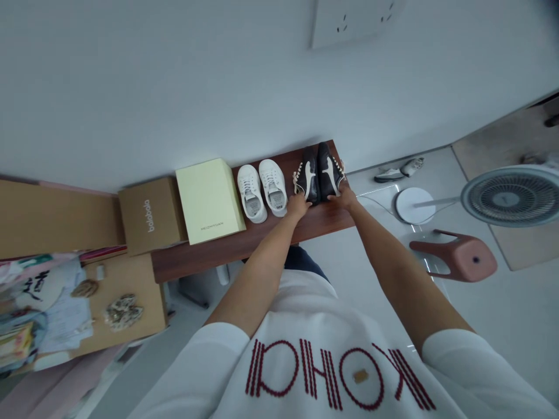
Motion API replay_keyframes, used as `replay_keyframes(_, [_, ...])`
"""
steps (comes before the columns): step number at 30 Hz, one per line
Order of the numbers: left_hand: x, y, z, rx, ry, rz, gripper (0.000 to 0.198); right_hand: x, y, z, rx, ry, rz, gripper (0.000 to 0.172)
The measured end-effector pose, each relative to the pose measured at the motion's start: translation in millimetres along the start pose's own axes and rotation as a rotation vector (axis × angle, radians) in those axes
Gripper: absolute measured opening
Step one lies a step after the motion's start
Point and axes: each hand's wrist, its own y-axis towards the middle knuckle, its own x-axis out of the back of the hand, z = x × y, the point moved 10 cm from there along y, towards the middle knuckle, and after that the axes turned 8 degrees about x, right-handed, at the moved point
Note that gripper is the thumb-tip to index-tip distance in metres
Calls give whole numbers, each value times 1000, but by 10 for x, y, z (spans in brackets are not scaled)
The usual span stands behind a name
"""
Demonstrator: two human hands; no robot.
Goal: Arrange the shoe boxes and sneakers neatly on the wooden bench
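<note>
A pair of dark brown sneakers with cream side stripes and pale laces stands side by side, toes to the wall, at the right end of a reddish-brown wooden shelf (279,233). My left hand (299,205) grips the left dark sneaker (308,174) near its heel. On the outer heel side of the right dark sneaker (328,169), my right hand (346,196) has its fingers closed, partly hidden. Just left of my left hand are a white sneaker (273,185) and its mate, another white sneaker (252,192), both toes to the wall.
Left of the white pair stand a pale yellow box (209,201) and a brown cardboard box (151,215). Papers and small items cover a cardboard surface (144,279) at far left. A fan (509,198), a pink stool (474,259) and more shoes (399,170) are to the right.
</note>
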Motion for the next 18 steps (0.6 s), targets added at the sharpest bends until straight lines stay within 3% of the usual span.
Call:
replay_keyframes(3, [36,-27,-20,-59,-18,3,39,63,-5,80,54,0,-39,35])
replay_keyframes(9, [161,-182,-167,-142,48,-67,34,212,-146,435,213,-228,-51,32])
replay_keyframes(14, [141,-273,-242,-103,93,-55,39,204,-286,697,294,-321,-48,28])
replay_keyframes(18, [121,-257,-319,-106,118,-49,39,205,-246,842,310,-321,-59,26])
